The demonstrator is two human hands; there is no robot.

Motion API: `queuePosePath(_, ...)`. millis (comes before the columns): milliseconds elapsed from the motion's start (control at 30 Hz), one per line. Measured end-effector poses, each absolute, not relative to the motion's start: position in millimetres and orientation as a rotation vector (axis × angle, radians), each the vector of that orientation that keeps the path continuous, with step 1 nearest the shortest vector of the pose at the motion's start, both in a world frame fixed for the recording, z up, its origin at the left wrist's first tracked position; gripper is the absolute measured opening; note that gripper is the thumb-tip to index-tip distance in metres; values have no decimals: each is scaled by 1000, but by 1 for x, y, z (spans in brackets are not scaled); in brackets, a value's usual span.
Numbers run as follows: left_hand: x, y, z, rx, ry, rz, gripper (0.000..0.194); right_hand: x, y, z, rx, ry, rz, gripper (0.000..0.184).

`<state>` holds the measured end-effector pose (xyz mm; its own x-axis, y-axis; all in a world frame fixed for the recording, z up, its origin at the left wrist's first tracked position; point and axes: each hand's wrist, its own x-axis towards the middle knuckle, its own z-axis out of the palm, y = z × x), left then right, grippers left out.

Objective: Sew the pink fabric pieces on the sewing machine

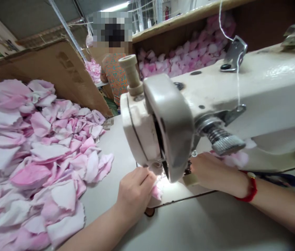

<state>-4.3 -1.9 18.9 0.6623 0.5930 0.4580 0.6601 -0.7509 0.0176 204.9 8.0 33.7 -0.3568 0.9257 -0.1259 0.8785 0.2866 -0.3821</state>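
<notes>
A white sewing machine (pixel 265 83) reaches in from the right, its lamp lighting the spot below the needle end. My left hand (pixel 136 188) is closed on a small pink and white fabric piece (pixel 157 191) just left of that lit spot. My right hand (pixel 207 172), with a red bracelet at the wrist, reaches behind the machine head; its fingertips are hidden, so what it touches cannot be told. The needle and presser foot are also hidden by the head's metal cover (pixel 175 122).
A large heap of pink and white fabric pieces (pixel 43 153) covers the table's left side, against a cardboard sheet (pixel 50 69). More pieces (pixel 181 57) lie in a box behind the machine. Dark-handled scissors (pixel 278 178) lie by my right wrist. A person (pixel 116 75) is at the back.
</notes>
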Motion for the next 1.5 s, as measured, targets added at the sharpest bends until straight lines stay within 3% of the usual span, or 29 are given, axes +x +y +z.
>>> queuePosePath(300, -2, -1, 15, -2757, -949, -649, 29, 197, 3, 46, -1714, -2472, 589, 19)
queuePosePath(633, -8, 4, 19, -2747, -1209, -617, 38, 206, 7, 41, -1652, -2385, 539, 22)
queuePosePath(867, 0, -4, 21, -2736, -963, -559, 32, 205, 10, 37, -1630, -2410, 456, 20)
queuePosePath(1233, -3, -6, 19, -2715, -991, -488, 35, 210, 13, 30, -1573, -2545, 265, 26)
queuePosePath(1500, 3, -13, 17, -2725, -929, -496, 31, 207, 5, 47, -1660, -2577, 314, 26)
